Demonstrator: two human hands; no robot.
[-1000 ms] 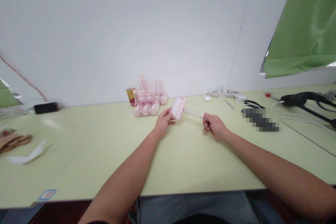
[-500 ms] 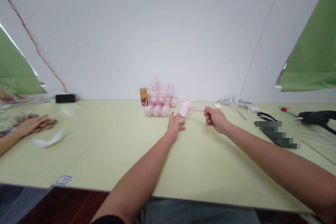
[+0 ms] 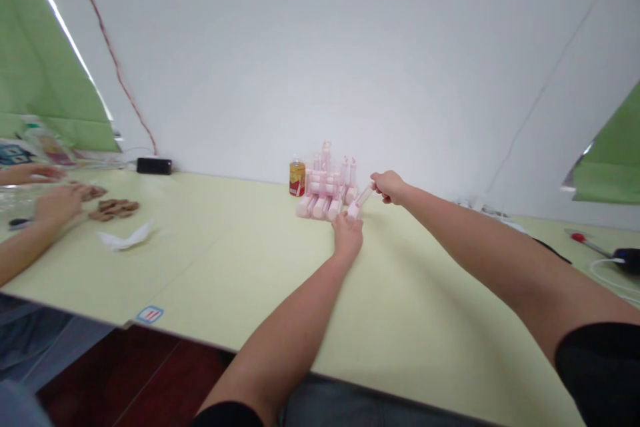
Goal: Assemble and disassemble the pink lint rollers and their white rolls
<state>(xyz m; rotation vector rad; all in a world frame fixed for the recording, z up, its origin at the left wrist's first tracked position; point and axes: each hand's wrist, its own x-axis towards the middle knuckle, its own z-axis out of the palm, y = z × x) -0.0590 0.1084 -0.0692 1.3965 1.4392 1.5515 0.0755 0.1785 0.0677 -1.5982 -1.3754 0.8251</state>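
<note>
My right hand [image 3: 387, 186] is closed round the handle of a pink lint roller [image 3: 359, 203], whose roll end points down to the left beside a stack of pink lint rollers [image 3: 324, 190] near the wall. My left hand [image 3: 348, 235] rests on the pale green table [image 3: 240, 273] right below the roller's head, fingertips at it; its fingers are mostly hidden from me. A small yellow and red bottle [image 3: 297, 178] stands just left of the stack.
At the far left another person's hands [image 3: 53, 203] work over brown pieces [image 3: 113, 207] and a white scrap [image 3: 125, 237]. A black box [image 3: 154, 165] sits by the wall. Cables and a black tool [image 3: 623, 259] lie at the right. A small sticker [image 3: 150, 313] marks the front edge.
Both my hands have carried the lint roller forward and left to the stack; the left hand has slid off the roll to just below it. The view has swung left, showing another person's hands.
</note>
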